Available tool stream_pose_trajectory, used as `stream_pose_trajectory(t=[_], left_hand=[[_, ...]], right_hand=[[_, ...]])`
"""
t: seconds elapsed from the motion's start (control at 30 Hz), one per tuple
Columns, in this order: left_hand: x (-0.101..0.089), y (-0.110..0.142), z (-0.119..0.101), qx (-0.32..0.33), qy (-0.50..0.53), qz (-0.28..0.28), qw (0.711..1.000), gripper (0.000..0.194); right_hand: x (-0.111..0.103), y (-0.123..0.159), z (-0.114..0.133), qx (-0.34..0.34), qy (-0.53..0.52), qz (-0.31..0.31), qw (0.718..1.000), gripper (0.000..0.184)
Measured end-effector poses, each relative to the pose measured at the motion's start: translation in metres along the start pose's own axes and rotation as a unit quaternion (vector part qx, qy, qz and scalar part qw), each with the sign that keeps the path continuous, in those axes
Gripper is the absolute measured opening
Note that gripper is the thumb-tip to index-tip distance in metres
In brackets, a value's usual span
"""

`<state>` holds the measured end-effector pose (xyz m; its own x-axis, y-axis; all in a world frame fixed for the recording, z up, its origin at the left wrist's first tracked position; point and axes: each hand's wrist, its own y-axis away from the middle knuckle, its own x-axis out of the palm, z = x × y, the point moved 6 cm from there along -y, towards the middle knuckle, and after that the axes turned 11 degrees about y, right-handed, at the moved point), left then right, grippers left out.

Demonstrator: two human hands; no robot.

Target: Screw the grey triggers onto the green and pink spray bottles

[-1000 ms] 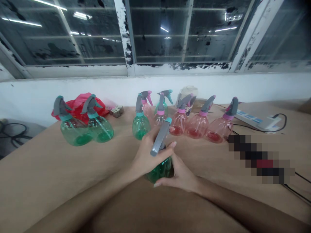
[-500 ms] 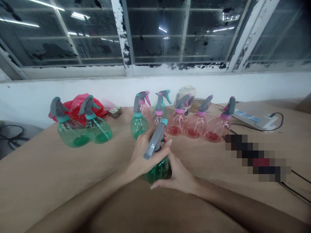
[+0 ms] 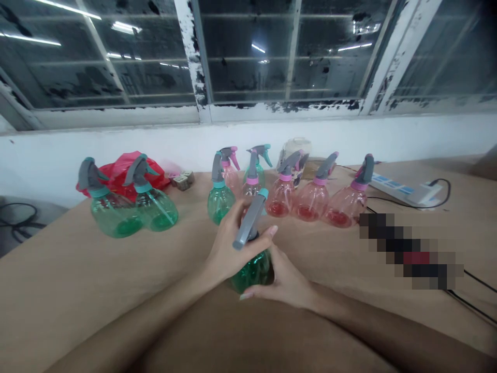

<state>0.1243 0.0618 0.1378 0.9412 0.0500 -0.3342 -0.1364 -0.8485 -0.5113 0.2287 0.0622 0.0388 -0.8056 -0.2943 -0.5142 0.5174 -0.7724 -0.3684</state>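
Close in front of me is a green spray bottle point(image 3: 251, 273) with a grey spray head point(image 3: 250, 220) and a teal nozzle tip. My left hand point(image 3: 229, 248) is closed around its neck just under the spray head, the thumb across the near side. My right hand point(image 3: 285, 277) grips the bottle's body from the right, thumb at the lower front. The left fingers and the bottle's collar are partly hidden. Just beyond my left hand stands another green spray bottle point(image 3: 221, 204), beside a pink spray bottle point(image 3: 280, 199).
Two green spray bottles point(image 3: 157, 210) stand at the left before a red plastic bag point(image 3: 126, 166) and a small block point(image 3: 183, 180). More pink spray bottles point(image 3: 312, 202) line the back. At right lie a power strip point(image 3: 404, 190), black cables and a pixelated object point(image 3: 411, 254).
The spray head in my left hand has turned slightly, its rear end shifting a little to the right and up. Both hands keep their hold on the green bottle. The view shifts slightly.
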Motion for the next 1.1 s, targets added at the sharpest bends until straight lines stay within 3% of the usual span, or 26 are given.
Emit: stream_pose_trajectory(t=[0.2, 0.43, 0.63, 0.77, 0.93, 1.1], left_hand=[[0.003, -0.004, 0.001, -0.002, 0.003, 0.041, 0.999, 0.026], [0.003, -0.005, -0.002, 0.005, -0.016, 0.033, 0.999, 0.02], [0.003, -0.007, -0.006, 0.021, -0.006, 0.027, 0.999, 0.014], [0.002, -0.006, 0.0, 0.011, 0.006, 0.032, 0.999, 0.018], [0.0, 0.004, -0.003, 0.023, 0.003, 0.007, 1.0, 0.025], [-0.007, 0.013, -0.003, 0.038, -0.001, -0.069, 0.997, 0.04]], right_hand=[[-0.001, -0.001, 0.005, -0.016, -0.009, -0.002, 1.0, 0.09], [-0.001, 0.0, 0.011, -0.047, 0.006, -0.004, 0.999, 0.095], [-0.001, 0.001, 0.008, -0.035, 0.016, -0.012, 0.999, 0.103], [0.0, 0.001, 0.003, -0.017, 0.021, -0.01, 1.0, 0.097], [0.001, 0.003, 0.002, -0.001, 0.007, -0.01, 1.0, 0.09], [0.001, 0.005, 0.003, 0.047, 0.033, 0.0, 0.998, 0.09]])
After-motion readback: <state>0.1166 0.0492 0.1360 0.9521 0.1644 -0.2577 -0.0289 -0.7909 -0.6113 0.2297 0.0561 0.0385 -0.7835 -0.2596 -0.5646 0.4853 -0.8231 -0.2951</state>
